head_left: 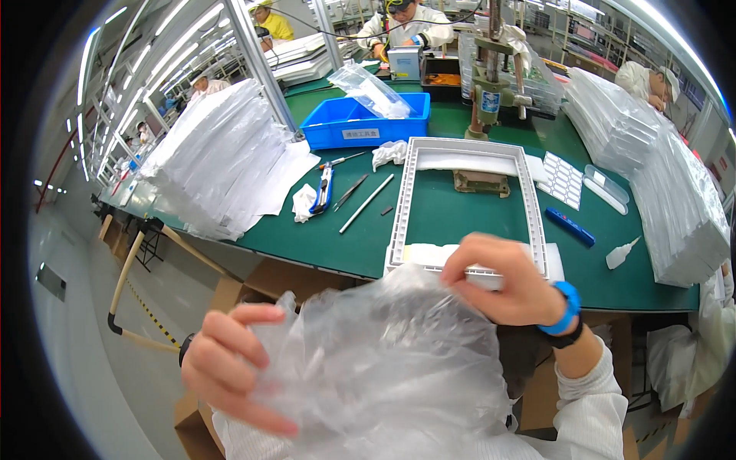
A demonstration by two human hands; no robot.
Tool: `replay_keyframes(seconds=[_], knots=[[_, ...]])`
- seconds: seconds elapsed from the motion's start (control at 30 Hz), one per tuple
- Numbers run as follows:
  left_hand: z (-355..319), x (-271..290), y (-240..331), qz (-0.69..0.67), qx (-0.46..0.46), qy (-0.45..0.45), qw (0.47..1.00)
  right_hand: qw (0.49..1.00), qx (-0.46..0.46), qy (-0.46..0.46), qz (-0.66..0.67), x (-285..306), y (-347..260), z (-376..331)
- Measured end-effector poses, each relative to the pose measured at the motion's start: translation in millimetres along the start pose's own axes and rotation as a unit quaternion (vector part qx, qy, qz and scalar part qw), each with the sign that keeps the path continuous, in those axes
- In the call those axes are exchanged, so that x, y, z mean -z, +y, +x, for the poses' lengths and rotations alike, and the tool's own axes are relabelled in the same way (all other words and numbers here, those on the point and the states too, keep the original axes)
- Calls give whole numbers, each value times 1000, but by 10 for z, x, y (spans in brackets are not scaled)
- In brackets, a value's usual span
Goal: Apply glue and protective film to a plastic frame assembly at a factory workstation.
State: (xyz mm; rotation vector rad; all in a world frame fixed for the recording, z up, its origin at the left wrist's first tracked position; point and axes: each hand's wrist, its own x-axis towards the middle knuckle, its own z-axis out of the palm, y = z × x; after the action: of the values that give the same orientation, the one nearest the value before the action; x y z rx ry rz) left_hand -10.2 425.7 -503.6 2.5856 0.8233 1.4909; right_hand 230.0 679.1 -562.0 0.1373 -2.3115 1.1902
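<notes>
A large crumpled clear plastic bag (376, 360) fills the lower middle of the view, held below the near table edge. My left hand (230, 368) grips its left side with the fingers curled into the film. At the bag's upper edge my right hand (502, 280), with a blue wristband, pinches the plastic right at the near end of a white rectangular frame (399, 207). The frame lies flat on the green table (460, 215), with white foam pieces at both ends.
A blue bin (337, 126) with a clear bag stands behind the frame, next to a small press (491, 84). Stacks of clear bags (215, 161) lie left and right. A cutter, tweezers, a white rod, a blue pen and a glue bottle lie around. Other people work at the far benches.
</notes>
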Motion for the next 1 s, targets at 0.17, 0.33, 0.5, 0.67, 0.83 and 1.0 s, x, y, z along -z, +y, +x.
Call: replay_keyframes(seconds=[0.17,0.33,0.5,0.67,0.83,1.0], knots=[[94,-65,-184,-61,-39,25,997,998,40,38,-30,-258,-15,404],[-17,146,-79,191,70,-4,979,998,52,-8,-26,-11,6,484],[46,15,-298,200,206,36,957,987,38,18,-156,259,-378,-45],[388,-300,-632,124,241,-214,939,945,147,24,-292,143,-461,-230],[-280,-639,-873,-19,309,-291,905,955,-103,-41,-274,262,-690,-1016],[-825,-1039,-1067,-181,392,-120,894,928,-324,40,-180,214,-410,-1655]])
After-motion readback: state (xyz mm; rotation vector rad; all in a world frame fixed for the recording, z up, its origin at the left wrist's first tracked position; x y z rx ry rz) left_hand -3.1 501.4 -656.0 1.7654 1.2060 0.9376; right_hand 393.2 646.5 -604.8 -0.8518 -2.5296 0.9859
